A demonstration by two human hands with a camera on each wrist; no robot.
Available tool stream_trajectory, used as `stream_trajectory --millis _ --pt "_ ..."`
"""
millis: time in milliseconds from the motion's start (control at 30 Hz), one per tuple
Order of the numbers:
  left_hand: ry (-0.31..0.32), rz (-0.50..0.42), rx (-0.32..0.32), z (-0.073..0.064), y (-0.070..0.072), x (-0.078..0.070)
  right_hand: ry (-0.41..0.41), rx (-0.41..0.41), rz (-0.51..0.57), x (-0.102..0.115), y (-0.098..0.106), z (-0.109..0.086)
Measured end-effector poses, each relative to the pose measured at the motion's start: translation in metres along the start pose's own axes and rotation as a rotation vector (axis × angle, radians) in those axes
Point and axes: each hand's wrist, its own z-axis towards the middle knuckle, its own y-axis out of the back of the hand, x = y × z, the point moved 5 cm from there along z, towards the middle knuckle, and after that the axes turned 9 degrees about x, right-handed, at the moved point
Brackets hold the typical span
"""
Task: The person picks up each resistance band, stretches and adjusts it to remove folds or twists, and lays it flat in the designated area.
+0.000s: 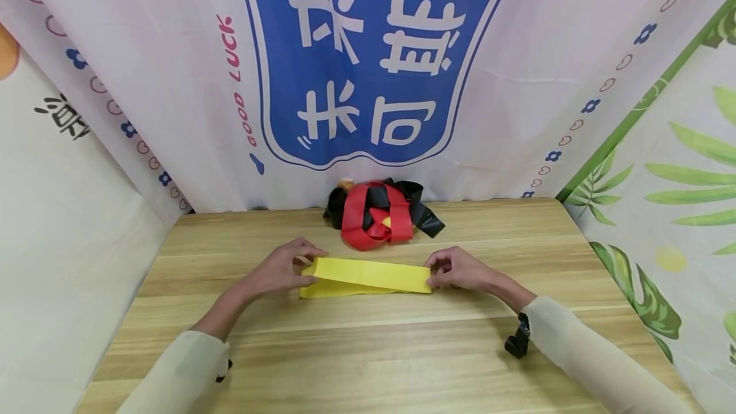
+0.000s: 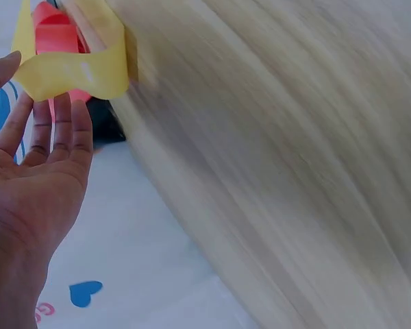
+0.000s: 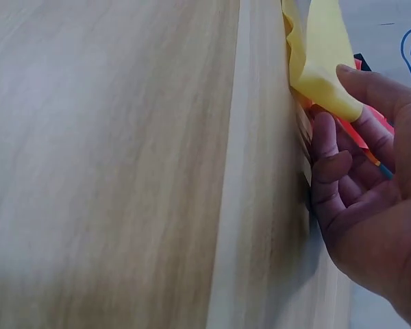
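Note:
A flat yellow loop band (image 1: 368,273), which looks like a stretchy exercise band, lies lengthwise between both hands above the wooden table. My left hand (image 1: 287,267) holds its left end, index finger at the upper edge and thumb lower down. In the left wrist view the left fingers (image 2: 63,127) reach up to the band's edge, fairly straight, with the thumb at its corner. At the other end, my right hand (image 1: 460,268) pinches the band between thumb and fingers. The right wrist view shows the right thumb (image 3: 377,89) against the yellow band (image 3: 329,62), the other fingers curled below.
Behind the yellow band, a heap of red bands (image 1: 356,219) and black bands (image 1: 428,219) sits near the back edge of the wooden table (image 1: 368,356). A printed curtain (image 1: 517,114) hangs directly behind the table, with more cloth at both sides.

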Motion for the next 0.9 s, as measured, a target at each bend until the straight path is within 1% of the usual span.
stream_trajectory --millis 167,267,400,500,633,767,900 --pt "-0.008 -0.02 -0.01 -0.011 0.007 0.009 0.007 -0.008 -0.001 0.002 -0.002 0.005" --pt "-0.018 -0.024 -0.02 -0.017 0.012 0.013 0.025 -0.018 0.0 0.002 -0.003 0.008" --pt "-0.018 -0.037 -0.027 -0.021 0.018 0.016 0.072 -0.016 -0.009 0.004 -0.005 0.011" --pt "-0.03 -0.065 -0.029 -0.022 0.021 0.016 0.099 -0.011 0.002 0.005 -0.005 0.012" --pt "-0.054 -0.102 -0.029 -0.022 0.021 0.015 0.12 0.006 0.044 0.006 -0.006 0.01" --pt "-0.06 -0.121 -0.024 -0.022 0.02 0.016 0.162 0.028 0.079 0.01 -0.008 0.008" --pt "-0.064 -0.124 -0.02 -0.023 0.017 0.021 0.17 0.04 0.075 0.011 -0.01 0.009"
